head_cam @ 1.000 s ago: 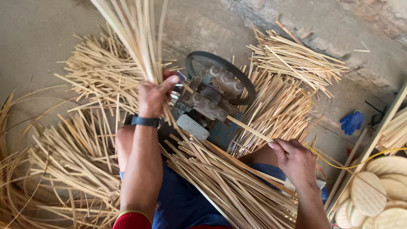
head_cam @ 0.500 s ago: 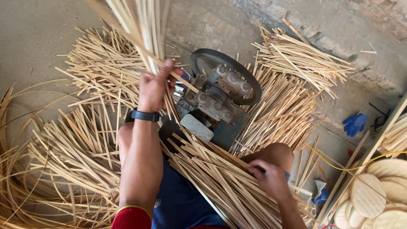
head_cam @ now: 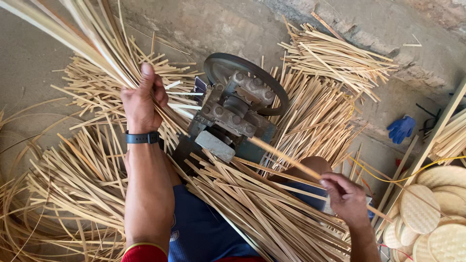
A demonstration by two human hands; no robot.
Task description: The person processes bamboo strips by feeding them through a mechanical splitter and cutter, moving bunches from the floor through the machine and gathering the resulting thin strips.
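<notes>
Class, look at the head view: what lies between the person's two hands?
Between left hand and right hand: the metal machine, with a bamboo strip running to the right hand.

Operator, head view. Left hand (head_cam: pixel 140 99): bare; black band-type wristwatch (head_cam: pixel 141 138) fitted at wrist. Left upper arm: red short sleeve with thin yellow hem (head_cam: pixel 141 251), well below watch. Right hand (head_cam: pixel 343 196): bare, no wristwear. Legs: blue fabric shorts (head_cam: pixel 204 233), small white mark near hem.
</notes>
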